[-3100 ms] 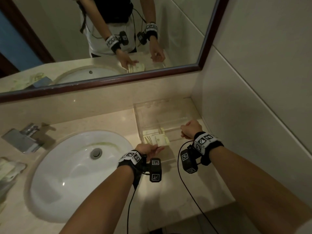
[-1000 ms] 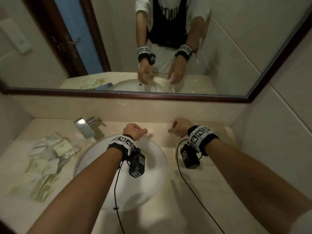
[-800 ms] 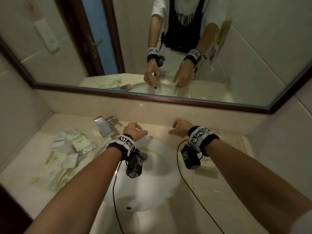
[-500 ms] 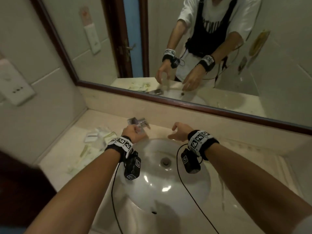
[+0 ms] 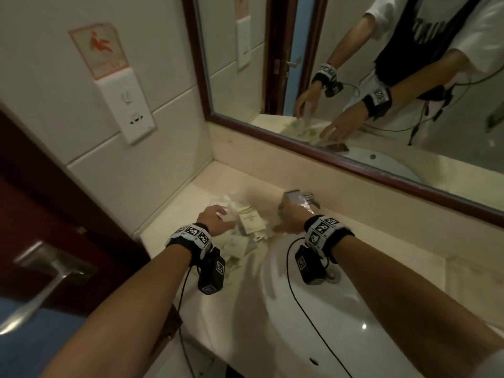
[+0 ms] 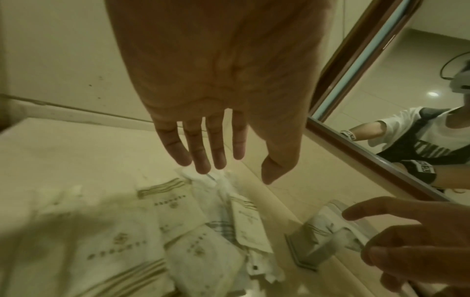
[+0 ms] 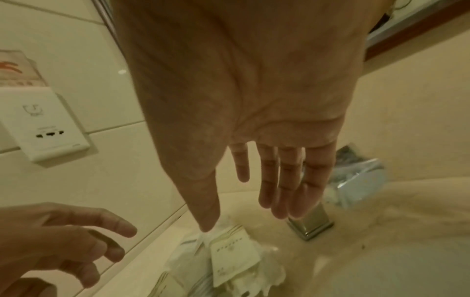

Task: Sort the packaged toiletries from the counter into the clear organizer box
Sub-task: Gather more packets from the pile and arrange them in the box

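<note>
A loose pile of white and cream toiletry packets (image 5: 246, 230) lies on the counter left of the sink, in the corner by the wall. My left hand (image 5: 218, 218) hovers over the pile's left side with straight, spread fingers (image 6: 203, 160) and holds nothing. Just below them lie the packets (image 6: 178, 207). My right hand (image 5: 286, 218) reaches over the pile's right side beside the faucet, also flat and empty, its thumb (image 7: 207, 221) just above a cream packet (image 7: 232, 257). The clear organizer box is out of view.
A chrome faucet (image 5: 298, 199) stands right behind my right hand. The white basin (image 5: 341, 309) lies under my right forearm. A wall socket plate (image 5: 128, 110), a mirror (image 5: 354, 77) along the back and a dark door with a metal handle (image 5: 46, 266) at the left bound the corner.
My view has swung from the organizer box at the right end to the left corner. Both hands crossed the sink leftward and went from loosely curled to stretched over the packets.
</note>
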`<move>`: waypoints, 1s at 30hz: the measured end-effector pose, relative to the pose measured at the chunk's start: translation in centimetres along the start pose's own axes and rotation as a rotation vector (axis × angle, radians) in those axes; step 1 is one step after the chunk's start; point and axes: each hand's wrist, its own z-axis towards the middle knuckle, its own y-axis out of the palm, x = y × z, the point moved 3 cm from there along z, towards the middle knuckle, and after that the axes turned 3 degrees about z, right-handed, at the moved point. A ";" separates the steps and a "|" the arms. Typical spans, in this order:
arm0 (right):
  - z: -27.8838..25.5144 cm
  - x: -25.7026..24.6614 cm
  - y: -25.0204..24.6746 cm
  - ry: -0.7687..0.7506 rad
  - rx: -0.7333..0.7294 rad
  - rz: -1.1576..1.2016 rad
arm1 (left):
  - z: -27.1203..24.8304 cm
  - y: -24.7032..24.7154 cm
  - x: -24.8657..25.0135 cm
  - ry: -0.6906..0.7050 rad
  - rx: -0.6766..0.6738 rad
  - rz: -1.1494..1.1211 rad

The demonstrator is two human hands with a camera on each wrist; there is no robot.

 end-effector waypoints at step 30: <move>7.7 -5.5 8.5 0.065 0.011 0.139 | 4.7 1.3 -10.5 -0.110 -0.102 0.068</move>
